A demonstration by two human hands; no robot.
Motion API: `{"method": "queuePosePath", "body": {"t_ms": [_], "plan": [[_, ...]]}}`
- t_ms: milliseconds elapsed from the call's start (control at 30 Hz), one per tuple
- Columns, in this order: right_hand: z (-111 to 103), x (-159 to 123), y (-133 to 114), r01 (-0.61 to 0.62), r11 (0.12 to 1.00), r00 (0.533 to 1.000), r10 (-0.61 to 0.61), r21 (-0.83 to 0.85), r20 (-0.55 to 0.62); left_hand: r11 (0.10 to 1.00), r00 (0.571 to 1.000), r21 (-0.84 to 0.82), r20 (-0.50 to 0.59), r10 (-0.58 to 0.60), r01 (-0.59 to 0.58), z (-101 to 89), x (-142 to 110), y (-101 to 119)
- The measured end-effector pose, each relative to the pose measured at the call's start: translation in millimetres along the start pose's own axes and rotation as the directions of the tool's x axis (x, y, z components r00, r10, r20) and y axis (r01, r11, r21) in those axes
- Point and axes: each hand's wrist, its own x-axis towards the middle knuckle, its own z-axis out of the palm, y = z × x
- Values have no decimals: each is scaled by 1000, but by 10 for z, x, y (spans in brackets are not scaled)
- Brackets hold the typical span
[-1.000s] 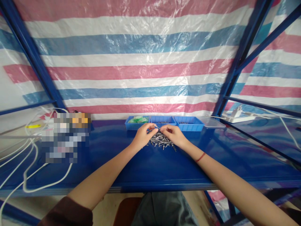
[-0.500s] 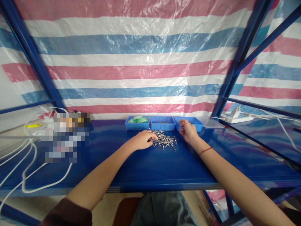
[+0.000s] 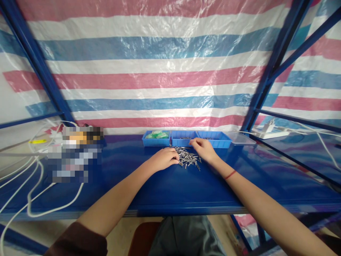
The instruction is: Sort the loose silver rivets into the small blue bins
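Note:
A loose pile of silver blind rivets (image 3: 189,158) lies on the blue table, thin pins pointing every way. My left hand (image 3: 166,159) rests at the pile's left edge, fingers curled together among the rivets; whatever is between the fingertips is hidden. Over the pile's far right side, close to the front of the middle blue bin (image 3: 183,143), is my right hand (image 3: 204,149). Its fingers are bent and pressed together, and I cannot make out anything in them. A few rivets lie in the middle bin, and some small pieces show in the right blue bin (image 3: 222,143).
The left blue bin (image 3: 156,143) holds green-and-white packets. A clear plastic lid (image 3: 242,138) lies right of the bins. A white power strip (image 3: 273,132) is at the far right. White cables (image 3: 53,213) and a blurred-out heap (image 3: 77,153) occupy the left.
My right hand has moved left, from the right bin to the far right side of the pile. My left hand stays at the pile's left edge, its fingers drawn closer together.

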Motion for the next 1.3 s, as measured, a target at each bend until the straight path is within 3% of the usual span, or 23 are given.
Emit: {"method": "queuePosePath", "body": {"t_ms": [67, 167, 300, 433, 733, 967, 1200, 1300], "plan": [[25, -34, -43, 80, 995, 991, -73, -58, 108, 1000, 999, 13, -39, -26, 26, 14, 4, 1], [74, -86, -98, 109, 994, 969, -104, -9, 224, 993, 986, -85, -138, -98, 86, 29, 18, 1], [133, -128, -142, 82, 991, 956, -107, 102, 272, 930, 939, -348, -267, -218, 117, 49, 52, 23], [155, -145, -161, 87, 979, 940, -142, 186, 310, 871, 894, -483, -344, -286, 93, 69, 78, 64], [175, -143, -135, 87, 976, 953, -140, 200, 270, 860, 885, -504, -363, -290, 75, 66, 78, 117], [207, -129, -107, 40, 963, 949, -120, 267, 292, 854, 828, -512, -437, -350, 91, 38, 84, 117], [204, -99, -118, 47, 946, 993, -79, 322, 87, 864, 797, -492, -478, -370, 106, 56, 107, 36], [200, -116, -173, 112, 946, 993, -116, 303, -3, 852, 831, -509, -417, -369, 123, 90, 106, 0]]}}
